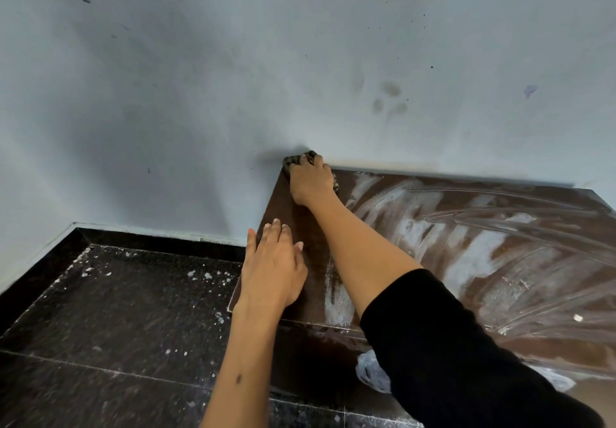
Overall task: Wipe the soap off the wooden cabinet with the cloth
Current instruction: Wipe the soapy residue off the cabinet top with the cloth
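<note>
A pale blue wall (200, 94) rises behind the wooden cabinet (500, 227), whose dark top runs long along it; black speckled floor tiles (116, 311) lie below its left end. My right hand (311, 182) is clamped on the cloth (293, 160), fingers curled over it, pressing it into the top's far-left corner, right against the wall. My left hand (271, 271) rests flat, fingers spread and holding nothing, on the cabinet's left edge, nearer to me. The wood around the corner looks clean; the white soap smears (466, 254) lie to the right of the cloth, spreading along the top's length, plus one streak (335, 294) near the front edge. I judge my next stroke must sweep rightward, and my right hand is the one placed for it.
</note>
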